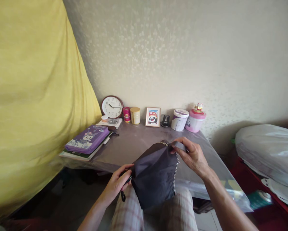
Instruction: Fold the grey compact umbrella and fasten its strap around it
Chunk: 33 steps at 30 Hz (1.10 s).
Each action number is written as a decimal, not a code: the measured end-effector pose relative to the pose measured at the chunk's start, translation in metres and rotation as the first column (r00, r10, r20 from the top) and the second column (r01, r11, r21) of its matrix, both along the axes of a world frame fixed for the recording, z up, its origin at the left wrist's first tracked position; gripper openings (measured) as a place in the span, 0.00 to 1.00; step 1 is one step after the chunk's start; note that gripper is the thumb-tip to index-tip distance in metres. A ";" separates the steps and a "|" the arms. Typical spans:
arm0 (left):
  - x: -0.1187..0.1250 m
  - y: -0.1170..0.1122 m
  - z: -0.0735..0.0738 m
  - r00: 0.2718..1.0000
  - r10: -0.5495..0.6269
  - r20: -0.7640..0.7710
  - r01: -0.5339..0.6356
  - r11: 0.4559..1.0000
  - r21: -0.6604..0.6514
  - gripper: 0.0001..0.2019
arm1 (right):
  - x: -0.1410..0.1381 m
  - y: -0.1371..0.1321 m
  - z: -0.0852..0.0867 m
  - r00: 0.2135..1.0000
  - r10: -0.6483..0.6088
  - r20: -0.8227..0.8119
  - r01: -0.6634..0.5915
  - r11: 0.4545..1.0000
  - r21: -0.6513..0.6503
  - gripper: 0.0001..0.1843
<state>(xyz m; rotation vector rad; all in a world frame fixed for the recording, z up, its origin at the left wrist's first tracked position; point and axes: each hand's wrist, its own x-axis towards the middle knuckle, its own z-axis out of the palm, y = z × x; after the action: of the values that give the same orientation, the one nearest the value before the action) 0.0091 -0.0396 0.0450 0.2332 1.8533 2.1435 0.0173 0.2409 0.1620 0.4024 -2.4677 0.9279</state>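
A dark grey folding umbrella (155, 176) hangs loosely folded over my lap, its cloth edged with a black-and-white patterned trim. My left hand (117, 183) is closed around its dark handle end, and a short black strap loop (123, 196) dangles below the fingers. With thumb and fingers pinched, my right hand (193, 156) grips the cloth near the trimmed edge at the upper right. The fabric is stretched between both hands, in front of the table's near edge. The umbrella's shaft and ribs are hidden by the cloth.
Along the wall on the covered table (134, 141) stand a clock (112, 106), cans, a framed panda picture (153, 117) and two tubs. A purple case (87, 138) lies on books at the left. A yellow curtain (33, 89) hangs left; a white bag (266, 154) bulges at right.
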 end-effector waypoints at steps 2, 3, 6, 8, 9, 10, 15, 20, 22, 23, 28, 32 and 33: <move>0.002 0.002 -0.002 1.000 -0.016 0.002 0.016 1.000 0.001 0.17 | -0.015 -0.005 0.005 0.998 -0.021 0.058 0.022 1.000 -0.010 0.11; 0.002 0.003 -0.004 1.000 -0.024 -0.007 0.024 1.000 0.006 0.17 | -0.023 -0.007 0.006 0.996 -0.029 0.079 0.030 1.000 -0.008 0.12; 0.004 0.003 -0.010 0.997 -0.070 -0.041 0.070 0.998 -0.003 0.17 | -0.042 -0.009 0.002 0.992 -0.050 0.120 0.049 0.999 0.010 0.13; 0.006 0.002 -0.011 0.992 -0.109 -0.056 0.107 0.994 -0.035 0.18 | -0.053 -0.009 -0.003 0.987 -0.060 0.151 0.057 0.998 0.024 0.14; 0.007 0.001 -0.010 0.990 -0.129 -0.061 0.126 0.990 -0.057 0.19 | -0.058 -0.009 -0.006 0.983 -0.059 0.172 0.055 0.998 0.026 0.14; 0.008 0.001 -0.009 0.987 -0.145 -0.065 0.140 0.987 -0.081 0.20 | -0.062 -0.009 -0.009 0.979 -0.053 0.194 0.049 0.998 0.027 0.14; 0.012 0.003 -0.003 0.986 -0.147 -0.075 0.132 0.974 -0.183 0.20 | -0.079 -0.006 -0.024 0.945 0.034 0.324 -0.033 0.999 -0.007 0.11; 0.015 0.005 -0.006 0.981 -0.184 -0.059 0.174 0.974 -0.146 0.17 | -0.097 0.005 -0.034 0.838 0.131 0.530 -0.032 0.981 -0.191 0.08; 0.017 0.004 -0.009 0.975 -0.215 -0.048 0.208 0.970 -0.129 0.16 | -0.105 0.012 -0.036 0.787 0.214 0.578 -0.006 0.940 -0.340 0.11; 0.018 0.004 -0.010 0.972 -0.230 -0.048 0.223 0.967 -0.120 0.15 | -0.108 0.015 -0.036 0.773 0.257 0.579 0.004 0.912 -0.410 0.13; 0.021 0.002 -0.014 0.964 -0.265 -0.025 0.264 0.963 -0.050 0.14 | -0.119 0.031 -0.044 0.879 0.079 0.470 0.053 0.963 -0.263 0.17; 0.021 0.002 -0.014 0.973 -0.229 0.007 0.229 0.973 0.014 0.15 | -0.112 0.044 -0.046 0.910 -0.170 0.378 0.173 0.985 0.027 0.11; 0.021 0.002 -0.014 0.976 -0.218 0.002 0.218 0.976 0.022 0.14 | -0.108 0.047 -0.044 0.904 -0.168 0.394 0.165 0.985 0.043 0.10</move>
<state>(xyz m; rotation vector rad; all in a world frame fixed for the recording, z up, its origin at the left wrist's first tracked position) 0.0299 -0.0377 0.0311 0.4163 1.7147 2.0140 -0.0904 0.2875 0.1176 -0.0028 -2.8152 1.0069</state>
